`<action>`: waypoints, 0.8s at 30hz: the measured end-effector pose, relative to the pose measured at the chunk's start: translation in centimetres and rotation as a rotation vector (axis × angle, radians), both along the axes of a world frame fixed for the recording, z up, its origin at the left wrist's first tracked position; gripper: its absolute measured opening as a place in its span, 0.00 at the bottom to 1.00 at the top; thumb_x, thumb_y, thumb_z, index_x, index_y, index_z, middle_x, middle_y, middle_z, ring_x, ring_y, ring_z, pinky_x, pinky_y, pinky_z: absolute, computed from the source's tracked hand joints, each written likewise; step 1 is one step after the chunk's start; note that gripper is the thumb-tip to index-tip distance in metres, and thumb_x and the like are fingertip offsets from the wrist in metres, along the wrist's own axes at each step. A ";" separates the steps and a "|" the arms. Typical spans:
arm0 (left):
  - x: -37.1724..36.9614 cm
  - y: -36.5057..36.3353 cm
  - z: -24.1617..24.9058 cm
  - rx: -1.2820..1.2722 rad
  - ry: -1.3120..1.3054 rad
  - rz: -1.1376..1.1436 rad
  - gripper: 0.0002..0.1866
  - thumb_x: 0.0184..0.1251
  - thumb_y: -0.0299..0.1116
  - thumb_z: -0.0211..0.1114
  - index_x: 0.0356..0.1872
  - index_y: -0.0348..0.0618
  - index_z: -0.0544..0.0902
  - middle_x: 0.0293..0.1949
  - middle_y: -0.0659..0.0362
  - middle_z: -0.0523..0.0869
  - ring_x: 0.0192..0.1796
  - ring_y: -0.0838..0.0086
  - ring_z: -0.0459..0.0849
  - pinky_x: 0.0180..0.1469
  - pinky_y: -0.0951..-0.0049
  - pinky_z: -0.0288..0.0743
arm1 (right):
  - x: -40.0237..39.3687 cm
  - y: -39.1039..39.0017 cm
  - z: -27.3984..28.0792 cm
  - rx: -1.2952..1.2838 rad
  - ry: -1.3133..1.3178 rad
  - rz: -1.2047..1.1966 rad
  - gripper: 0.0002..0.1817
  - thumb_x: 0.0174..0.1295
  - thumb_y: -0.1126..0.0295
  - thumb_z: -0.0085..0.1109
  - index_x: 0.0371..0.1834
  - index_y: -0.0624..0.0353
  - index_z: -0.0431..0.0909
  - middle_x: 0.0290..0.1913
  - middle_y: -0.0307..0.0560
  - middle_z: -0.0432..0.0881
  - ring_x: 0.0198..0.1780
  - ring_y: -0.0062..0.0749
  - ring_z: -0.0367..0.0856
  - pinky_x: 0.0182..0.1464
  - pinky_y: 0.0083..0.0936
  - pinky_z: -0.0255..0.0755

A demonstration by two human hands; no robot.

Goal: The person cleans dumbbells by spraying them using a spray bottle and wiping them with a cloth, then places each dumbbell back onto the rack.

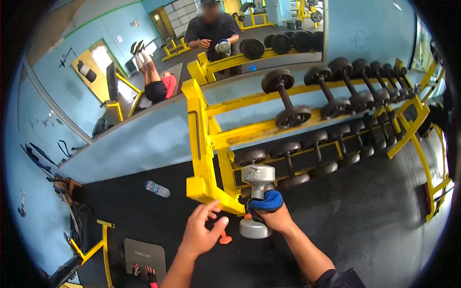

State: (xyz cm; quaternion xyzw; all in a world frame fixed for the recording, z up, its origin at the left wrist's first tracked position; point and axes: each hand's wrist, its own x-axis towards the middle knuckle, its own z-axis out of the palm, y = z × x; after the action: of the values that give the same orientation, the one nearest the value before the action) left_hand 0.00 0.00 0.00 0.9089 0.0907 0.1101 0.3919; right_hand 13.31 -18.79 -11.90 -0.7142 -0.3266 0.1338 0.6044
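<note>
My right hand (274,216) is wrapped round the handle of a silver dumbbell (258,175), held upright in front of the rack. A blue cloth with dark edging (269,200) lies between my fingers and the handle. My left hand (204,228) is held out with its fingers apart, holding nothing. It is near the foot of the yellow dumbbell rack (197,139). A small orange dumbbell (224,237) on the floor shows just beyond my left hand, partly hidden.
Several black dumbbells (293,115) sit on the rack's two tiers. A water bottle (157,188) lies on the black floor. Another person's hands (150,273) are by a grey mat (144,252), lower left. Beside it stands a yellow frame (103,249). A wall mirror (158,57) reflects people and benches.
</note>
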 end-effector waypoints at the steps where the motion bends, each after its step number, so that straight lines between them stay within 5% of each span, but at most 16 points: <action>1: 0.7 0.7 0.5 0.125 -0.029 -0.028 0.25 0.61 0.34 0.71 0.60 0.40 0.79 0.43 0.55 0.85 0.40 0.68 0.84 0.46 0.69 0.78 | -0.2 0.6 0.0 -0.050 0.038 -0.028 0.21 0.56 0.58 0.71 0.50 0.56 0.83 0.39 0.54 0.85 0.43 0.48 0.87 0.41 0.34 0.79; 2: 1.4 1.2 0.7 0.170 -0.044 -0.055 0.24 0.61 0.33 0.71 0.58 0.39 0.79 0.41 0.54 0.85 0.38 0.68 0.83 0.44 0.69 0.78 | -0.5 1.0 0.3 -0.096 0.080 -0.057 0.20 0.57 0.58 0.70 0.50 0.55 0.83 0.39 0.54 0.85 0.43 0.49 0.87 0.41 0.35 0.79; 3: 9.8 -0.1 2.5 0.051 0.030 -0.068 0.23 0.61 0.33 0.71 0.57 0.39 0.80 0.39 0.54 0.85 0.38 0.68 0.83 0.44 0.69 0.78 | 6.4 -2.2 5.4 -0.280 0.140 -0.052 0.20 0.57 0.58 0.70 0.50 0.55 0.83 0.39 0.54 0.85 0.43 0.49 0.87 0.41 0.35 0.79; 5: 16.3 3.6 2.1 0.086 0.054 -0.052 0.20 0.62 0.35 0.70 0.54 0.40 0.80 0.37 0.55 0.83 0.37 0.64 0.83 0.44 0.66 0.78 | 11.3 1.0 8.6 -0.258 -0.012 -0.194 0.22 0.56 0.58 0.70 0.50 0.57 0.81 0.38 0.55 0.85 0.43 0.51 0.86 0.42 0.37 0.79; 8: 23.0 7.9 -0.6 0.203 0.059 -0.052 0.14 0.63 0.31 0.66 0.48 0.40 0.82 0.35 0.54 0.82 0.37 0.59 0.82 0.42 0.60 0.76 | 17.6 5.4 14.5 -0.240 0.157 -0.270 0.26 0.53 0.56 0.72 0.51 0.59 0.78 0.39 0.57 0.86 0.45 0.54 0.85 0.43 0.40 0.78; 11: 23.6 10.9 -5.8 0.514 0.144 -0.293 0.10 0.60 0.30 0.67 0.42 0.43 0.83 0.33 0.56 0.81 0.37 0.59 0.82 0.42 0.57 0.74 | 22.2 8.8 12.9 -0.336 0.175 -0.334 0.30 0.51 0.57 0.73 0.55 0.58 0.74 0.41 0.61 0.85 0.49 0.58 0.83 0.47 0.46 0.77; 12: 22.7 10.8 -6.6 0.531 -0.007 -0.327 0.07 0.57 0.30 0.68 0.37 0.46 0.84 0.31 0.59 0.79 0.39 0.61 0.82 0.43 0.57 0.72 | 23.7 9.6 14.4 -0.352 0.191 -0.350 0.32 0.51 0.57 0.73 0.57 0.58 0.72 0.42 0.61 0.85 0.49 0.60 0.83 0.47 0.47 0.77; 17: 22.5 11.3 -7.7 0.477 -0.007 -0.315 0.05 0.56 0.28 0.68 0.34 0.50 0.84 0.30 0.62 0.78 0.38 0.64 0.81 0.44 0.59 0.71 | 28.6 12.6 13.8 -0.538 0.142 -0.434 0.38 0.51 0.57 0.73 0.64 0.57 0.66 0.46 0.59 0.85 0.49 0.58 0.83 0.48 0.44 0.77; 24: 22.8 11.7 -7.5 0.759 0.073 -0.403 0.03 0.56 0.34 0.61 0.32 0.56 0.80 0.32 0.68 0.76 0.41 0.73 0.78 0.42 0.66 0.68 | 31.1 12.2 15.2 -0.848 0.121 -0.423 0.38 0.52 0.54 0.72 0.62 0.61 0.65 0.46 0.62 0.84 0.49 0.58 0.83 0.49 0.47 0.78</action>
State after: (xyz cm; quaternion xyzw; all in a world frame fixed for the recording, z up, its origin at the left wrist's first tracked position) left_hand 22.83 11.69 -7.52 0.9915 -0.1215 0.0246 0.0402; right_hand 44.37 -6.58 3.33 -0.9397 -0.0550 0.1706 0.2913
